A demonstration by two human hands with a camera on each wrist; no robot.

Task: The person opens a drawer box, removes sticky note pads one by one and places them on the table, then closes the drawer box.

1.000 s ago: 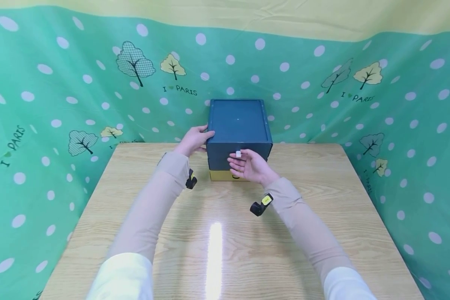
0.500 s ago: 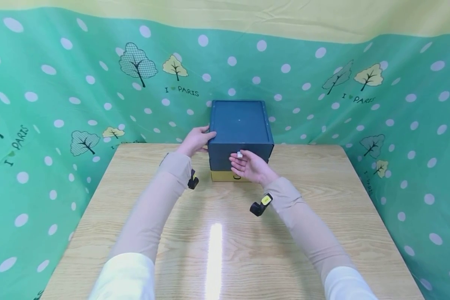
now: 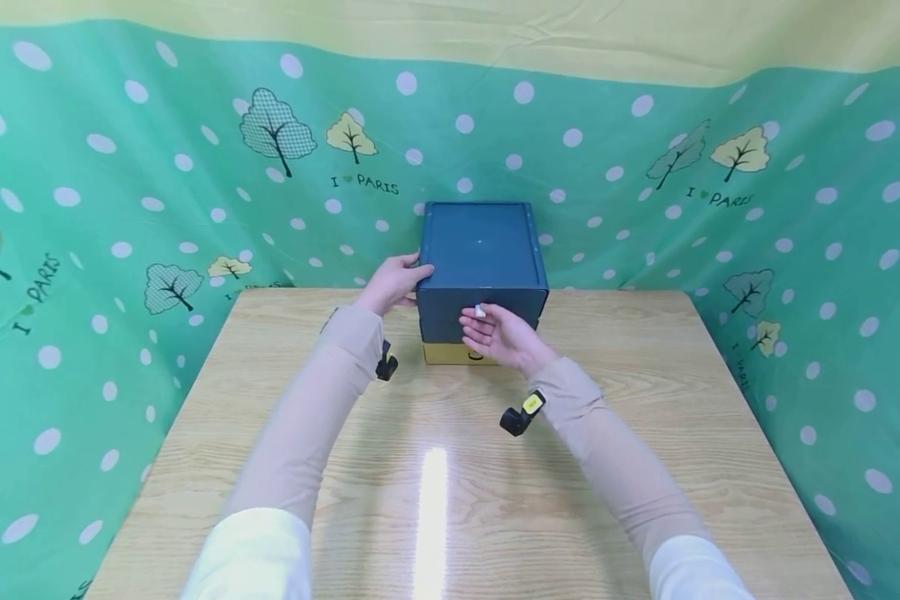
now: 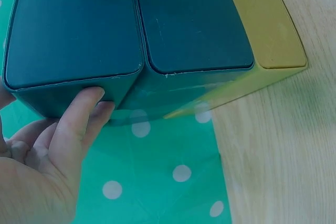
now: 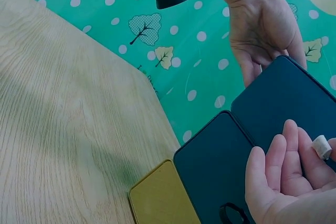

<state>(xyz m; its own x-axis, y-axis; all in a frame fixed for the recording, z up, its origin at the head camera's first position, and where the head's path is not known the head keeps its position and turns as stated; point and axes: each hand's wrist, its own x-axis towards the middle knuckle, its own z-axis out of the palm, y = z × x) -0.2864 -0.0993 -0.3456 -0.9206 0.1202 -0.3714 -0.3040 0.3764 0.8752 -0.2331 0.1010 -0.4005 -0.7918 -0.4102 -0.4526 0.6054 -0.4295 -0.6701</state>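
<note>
Behind the drawer stack (image 3: 476,258) hangs a softly folded green fabric curtain (image 3: 607,217), printed with white dots and little trees, a plain yellow band along its top. In front of the stack spreads a pale wooden table (image 3: 345,467), finely grained, crossed by a bright strip of light. The stack stands at the table's far end, close to the curtain: smooth and boxy, two dark blue units (image 4: 197,19) with round-cornered fronts, lightly scratched, above a yellow unit (image 3: 442,354). Beige sleeves (image 3: 292,425) stretch toward the stack. At its left side, the left hand (image 3: 390,283) grips the upper edge, thumb over the top, fingers laid against the wall. Before its front, the right hand (image 3: 510,342) blocks part of the view, its three outer fingers loosely bent and close together. Black wrist cameras (image 3: 515,421) sit nearer than the stack. A black loop (image 5: 233,213) marks the lower blue front. Before the upper one, the right thumb and forefinger pinch a small whitish block (image 5: 322,147); whether it touches the stack, I cannot tell.
</note>
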